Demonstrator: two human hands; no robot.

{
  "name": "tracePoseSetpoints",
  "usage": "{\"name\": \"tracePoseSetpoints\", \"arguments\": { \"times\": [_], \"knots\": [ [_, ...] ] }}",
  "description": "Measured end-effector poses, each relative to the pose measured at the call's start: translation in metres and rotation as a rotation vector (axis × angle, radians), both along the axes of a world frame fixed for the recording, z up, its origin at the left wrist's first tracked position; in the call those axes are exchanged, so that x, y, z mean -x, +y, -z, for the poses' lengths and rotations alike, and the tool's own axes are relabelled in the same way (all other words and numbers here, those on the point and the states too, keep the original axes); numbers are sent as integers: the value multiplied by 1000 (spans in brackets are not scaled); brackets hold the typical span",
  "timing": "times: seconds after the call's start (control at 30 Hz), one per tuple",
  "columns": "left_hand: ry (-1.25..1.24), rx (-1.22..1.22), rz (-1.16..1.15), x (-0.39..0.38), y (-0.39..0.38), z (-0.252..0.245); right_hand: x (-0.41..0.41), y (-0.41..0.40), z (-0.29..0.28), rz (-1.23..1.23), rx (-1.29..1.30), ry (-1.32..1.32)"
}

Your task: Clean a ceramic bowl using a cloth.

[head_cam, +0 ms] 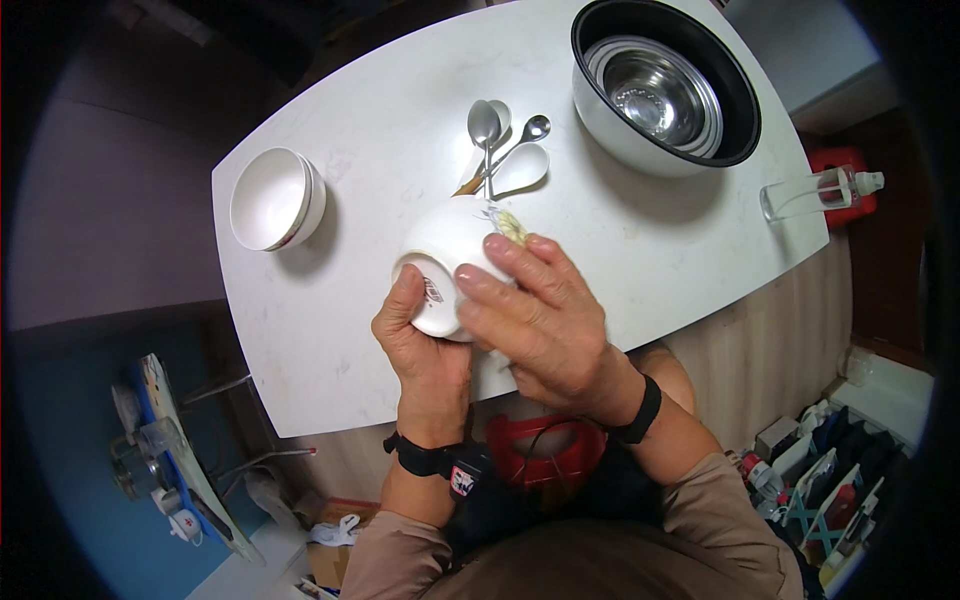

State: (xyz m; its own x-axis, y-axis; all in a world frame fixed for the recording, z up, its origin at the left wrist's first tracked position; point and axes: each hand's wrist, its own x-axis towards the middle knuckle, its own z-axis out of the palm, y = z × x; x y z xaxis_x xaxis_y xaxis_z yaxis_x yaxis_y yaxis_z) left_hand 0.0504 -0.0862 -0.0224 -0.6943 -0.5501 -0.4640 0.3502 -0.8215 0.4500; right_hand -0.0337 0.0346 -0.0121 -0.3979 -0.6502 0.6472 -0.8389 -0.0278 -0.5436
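Note:
A white ceramic bowl (442, 232) with a printed flower is tilted so that its foot ring faces me. My left hand (420, 345) grips it, thumb on the marked base and the other fingers hidden behind it. The fingers of my right hand (540, 322) lie against the bowl's outer side, a little blurred. Just beyond the bowl are a metal spoon (484, 124), a smaller metal spoon (537, 129) with a brown handle part, and a white soup spoon (523, 166), crossing one another. Another white spoon (501, 120) is partly covered by the metal one.
Nested white bowls (271, 199) stand at the left of the white table (337, 360). A rice cooker's inner pot (637, 154) holding metal bowls (652, 97) stands at the far right. A clear pump bottle (810, 196) is by the right edge; a red stool (547, 450) is below.

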Motion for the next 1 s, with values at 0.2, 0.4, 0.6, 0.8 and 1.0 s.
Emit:
{"name": "tracePoseSetpoints", "arguments": {
  "times": [0.2, 0.4, 0.6, 0.8, 1.0],
  "knots": [
    [-28, 86, 42, 5, 18, 5, 25, 0, 1, 86, 17, -6],
    [-83, 105, 46, 2, 17, 9, 26, 4, 3, 52, 81, -238],
    [1, -5, 17, 1, 6, 0, 6, -2, -4, -7, 31, -20],
    [-62, 10, 91, 8, 29, 6, 38, 0, 7, 103, 88, -258],
    [-44, 39, 42, 3, 14, 5, 8, -1, -1, -12, 63, -24]
  ]
}}
